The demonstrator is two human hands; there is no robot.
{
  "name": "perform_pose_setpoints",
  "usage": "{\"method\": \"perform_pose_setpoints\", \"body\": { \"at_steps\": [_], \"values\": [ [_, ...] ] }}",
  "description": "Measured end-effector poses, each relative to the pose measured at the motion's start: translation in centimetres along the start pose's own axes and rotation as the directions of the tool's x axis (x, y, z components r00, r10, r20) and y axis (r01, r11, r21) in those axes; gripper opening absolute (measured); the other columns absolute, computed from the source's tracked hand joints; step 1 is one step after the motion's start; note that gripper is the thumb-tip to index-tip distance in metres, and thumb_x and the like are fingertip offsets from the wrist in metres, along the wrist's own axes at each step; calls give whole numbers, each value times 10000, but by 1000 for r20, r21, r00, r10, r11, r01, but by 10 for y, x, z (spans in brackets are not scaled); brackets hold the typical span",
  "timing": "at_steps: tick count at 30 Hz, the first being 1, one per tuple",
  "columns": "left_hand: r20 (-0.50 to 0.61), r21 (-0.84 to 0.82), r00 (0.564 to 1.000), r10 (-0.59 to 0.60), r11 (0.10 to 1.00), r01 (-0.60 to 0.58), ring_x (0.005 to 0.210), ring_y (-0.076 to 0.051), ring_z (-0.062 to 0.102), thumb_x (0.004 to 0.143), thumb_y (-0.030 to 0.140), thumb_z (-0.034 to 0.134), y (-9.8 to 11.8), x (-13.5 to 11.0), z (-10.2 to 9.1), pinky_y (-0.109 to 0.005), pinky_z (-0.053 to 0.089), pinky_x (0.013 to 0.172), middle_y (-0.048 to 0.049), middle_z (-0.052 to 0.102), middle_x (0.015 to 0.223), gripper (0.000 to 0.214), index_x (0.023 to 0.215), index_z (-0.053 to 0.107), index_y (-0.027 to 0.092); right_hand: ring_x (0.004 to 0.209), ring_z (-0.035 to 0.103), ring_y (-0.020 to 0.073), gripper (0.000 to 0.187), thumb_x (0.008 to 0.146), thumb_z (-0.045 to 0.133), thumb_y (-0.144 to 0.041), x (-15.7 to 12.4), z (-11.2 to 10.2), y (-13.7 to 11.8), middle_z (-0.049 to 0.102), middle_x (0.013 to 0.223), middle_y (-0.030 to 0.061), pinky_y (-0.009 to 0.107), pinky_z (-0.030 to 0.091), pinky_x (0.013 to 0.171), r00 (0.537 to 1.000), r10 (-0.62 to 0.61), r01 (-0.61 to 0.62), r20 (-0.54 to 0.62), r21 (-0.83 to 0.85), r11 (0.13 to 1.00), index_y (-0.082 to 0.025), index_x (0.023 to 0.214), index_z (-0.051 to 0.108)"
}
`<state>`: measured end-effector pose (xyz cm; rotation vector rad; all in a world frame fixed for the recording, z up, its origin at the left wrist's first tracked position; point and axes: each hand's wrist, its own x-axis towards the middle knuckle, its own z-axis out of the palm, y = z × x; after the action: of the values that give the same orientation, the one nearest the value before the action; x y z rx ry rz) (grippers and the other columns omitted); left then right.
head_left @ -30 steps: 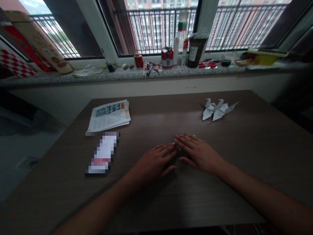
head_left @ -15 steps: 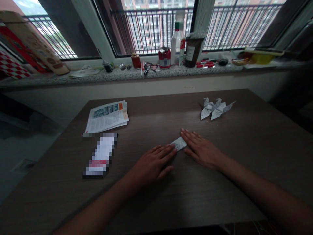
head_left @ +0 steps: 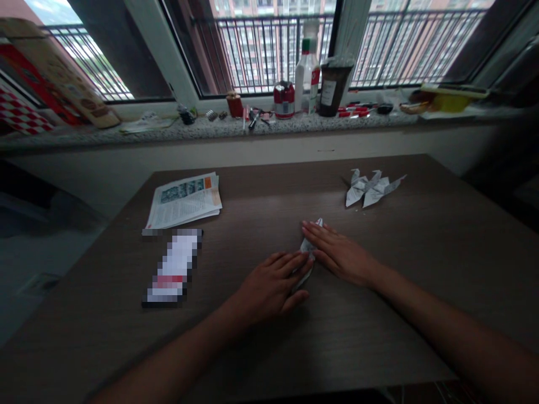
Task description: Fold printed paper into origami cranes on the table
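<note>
A narrow folded piece of printed paper (head_left: 307,245) lies on the brown table (head_left: 236,359), partly covered by both hands. My left hand (head_left: 275,283) rests flat over its lower part, fingers stretched out and thumb apart. My right hand (head_left: 339,252) lies on the upper part, its fingers extended and pointing left. The paper's tip shows beyond the right fingertips, and another bit shows under the left fingers. Further back on the right, folded paper cranes (head_left: 370,188) stand close together.
On the left lie a folded printed sheet (head_left: 185,199) and a blurred-out phone (head_left: 174,266). Along the granite windowsill (head_left: 147,134) stand a red can (head_left: 284,100), clear bottles (head_left: 300,84), a dark cup (head_left: 332,87) and small items. Tall boxes (head_left: 54,73) lean at the far left.
The folded paper has turned from lying slantwise across to pointing more away from me. My right hand has shifted slightly left, and my left hand a little right.
</note>
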<state>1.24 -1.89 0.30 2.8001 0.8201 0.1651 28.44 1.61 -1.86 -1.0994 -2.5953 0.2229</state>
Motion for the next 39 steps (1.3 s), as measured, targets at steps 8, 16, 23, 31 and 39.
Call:
{"method": "perform_pose_setpoints", "body": {
  "at_steps": [8,16,23,31,39],
  "values": [
    [144,-81,979,144,988,-134,1597,-247,186,1121,462,385,-8,-17,-13,-443,163,1305,-75,155,1728,630,1678,175,256,1571,254,239,647,1099,419,-365,0,7,0,247,1711,67,503,264,1285,1000,0,-1,16,4,1000,-284,1679,144],
    [136,-98,984,114,990,-101,1569,-278,283,1109,486,418,-6,-16,-18,-457,264,1272,-70,226,1721,592,1649,294,277,1557,291,311,709,1054,527,-359,0,8,-2,218,1721,65,542,296,1271,995,84,-84,-55,-3,996,-301,1676,193],
    [31,-12,999,42,999,-42,1419,-360,484,1083,503,460,0,-14,-17,-544,414,1145,-118,425,1630,545,1585,435,290,1528,377,270,581,1032,534,-227,-2,-9,3,383,1672,88,529,387,1220,999,-23,27,-32,141,990,-286,1595,401],
    [-91,-91,996,-7,996,-2,1403,-287,505,1089,328,475,-12,-7,-13,-463,445,1153,-117,495,1579,509,1582,416,217,1385,561,246,420,1038,521,-197,1,-8,-5,572,1530,92,471,495,1136,994,-106,102,8,202,974,-261,1448,591],
    [-130,-69,989,-66,996,58,1484,-246,443,1080,235,471,-37,2,-3,-486,311,1266,-110,493,1590,476,1553,444,191,1332,608,258,373,1028,554,-193,4,-9,-11,622,1470,110,461,540,1086,992,-108,117,-65,164,980,-248,1385,645]
  ]
}}
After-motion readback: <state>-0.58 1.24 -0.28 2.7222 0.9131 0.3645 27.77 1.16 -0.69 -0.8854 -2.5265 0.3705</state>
